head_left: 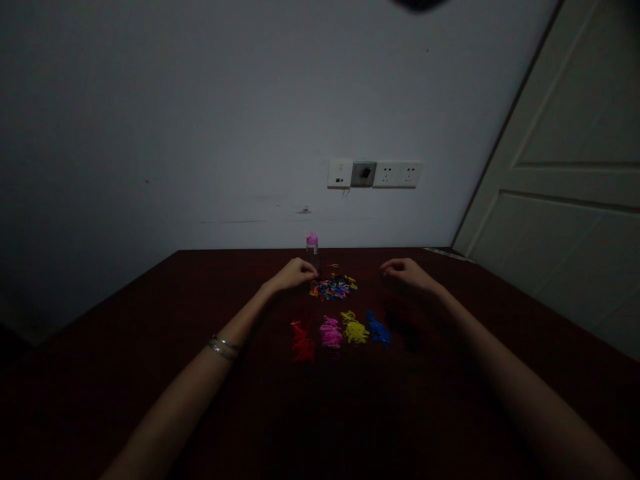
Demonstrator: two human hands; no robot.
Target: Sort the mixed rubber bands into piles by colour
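On a dark red-brown table (150, 333) lies a mixed heap of small coloured bands (332, 287). In front of it sit sorted piles: red (303, 342), pink (331, 333), yellow (355, 328) and blue (379, 329). My left hand (295, 273), with bangles on its wrist, rests with curled fingers at the left edge of the mixed heap. My right hand (407, 272) hovers to the right of the heap, fingers bent, apart from it. It is too dark to tell whether either hand pinches a band.
A small clear bottle with a pink cap (312, 249) stands behind the heap near the wall. A row of wall sockets (374, 174) is above it. A pale door (570, 200) stands at the right.
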